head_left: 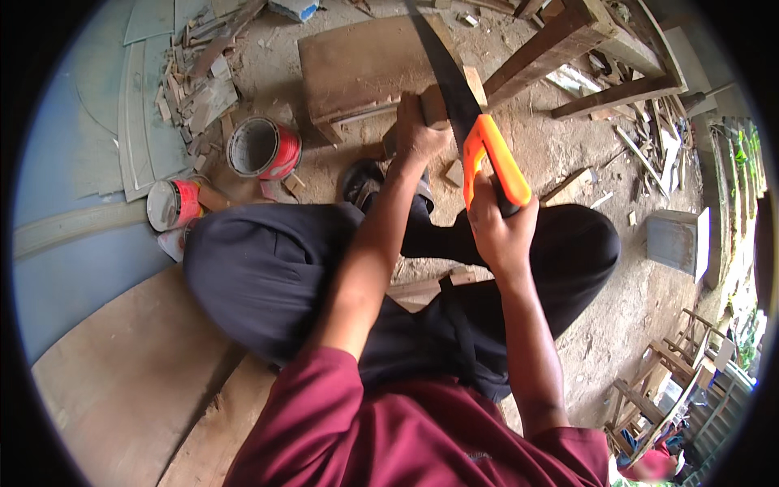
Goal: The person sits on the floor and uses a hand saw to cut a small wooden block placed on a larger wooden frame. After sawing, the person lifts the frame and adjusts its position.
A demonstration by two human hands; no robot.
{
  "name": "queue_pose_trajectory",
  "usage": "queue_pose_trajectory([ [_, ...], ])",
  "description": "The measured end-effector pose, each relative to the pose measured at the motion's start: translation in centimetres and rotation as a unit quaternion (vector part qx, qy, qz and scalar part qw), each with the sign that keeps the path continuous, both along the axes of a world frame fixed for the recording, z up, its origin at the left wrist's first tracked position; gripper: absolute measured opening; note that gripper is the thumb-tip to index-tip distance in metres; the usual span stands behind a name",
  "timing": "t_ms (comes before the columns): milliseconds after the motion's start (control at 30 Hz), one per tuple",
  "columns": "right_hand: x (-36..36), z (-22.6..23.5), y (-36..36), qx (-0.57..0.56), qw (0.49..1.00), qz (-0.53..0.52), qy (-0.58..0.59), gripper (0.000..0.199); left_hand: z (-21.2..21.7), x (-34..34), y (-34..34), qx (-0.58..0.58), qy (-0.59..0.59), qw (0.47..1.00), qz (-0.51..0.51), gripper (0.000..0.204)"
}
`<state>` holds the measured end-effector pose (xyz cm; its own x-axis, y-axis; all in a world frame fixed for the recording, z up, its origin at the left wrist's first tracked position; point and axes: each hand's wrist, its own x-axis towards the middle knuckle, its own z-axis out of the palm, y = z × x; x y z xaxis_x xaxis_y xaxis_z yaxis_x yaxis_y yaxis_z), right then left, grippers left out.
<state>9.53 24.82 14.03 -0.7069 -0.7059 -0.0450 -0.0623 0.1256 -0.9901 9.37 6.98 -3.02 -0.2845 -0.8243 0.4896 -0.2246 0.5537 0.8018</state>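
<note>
My right hand [501, 226] is closed around the orange handle of a handsaw [497, 162]. Its dark blade slants up and away to the left, toward the top edge of the view. My left hand [419, 134] grips a small wooden block [436, 105], at the near right corner of a low wooden bench [357, 61]. The toothed edge of the saw lies right by the block; whether it has cut into the wood cannot be made out. Both forearms reach forward between my bent knees.
Two red tins, a larger one [280, 152] and a smaller one [187, 201], stand left. Scrap wood [203, 101] lies behind them. A wooden frame with legs [560, 49] stands far right, a grey box [675, 242] nearer. Wooden boards [138, 357] lie at near left.
</note>
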Motion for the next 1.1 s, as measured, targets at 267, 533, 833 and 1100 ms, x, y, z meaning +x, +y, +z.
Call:
queue_pose_trajectory([
  [267,0.9,2.3,5.4,0.029,0.999,-0.034,0.016,0.015,0.9,-0.6,0.2,-0.064,0.029,0.997,-0.034,0.045],
  [533,3.0,2.0,7.1,0.032,0.995,0.064,0.073,0.009,-0.1,0.3,-4.0,-0.108,0.019,0.994,-0.006,0.031],
  [833,0.0,2.3,1.4,0.005,0.995,0.069,0.067,0.016,0.0,0.3,-3.8,-0.024,0.092,0.995,0.012,0.039],
  [1100,0.9,2.9,6.1,-0.15,0.976,-0.012,0.158,0.023,1.9,2.7,-4.4,0.075,0.057,0.994,-0.061,0.043],
])
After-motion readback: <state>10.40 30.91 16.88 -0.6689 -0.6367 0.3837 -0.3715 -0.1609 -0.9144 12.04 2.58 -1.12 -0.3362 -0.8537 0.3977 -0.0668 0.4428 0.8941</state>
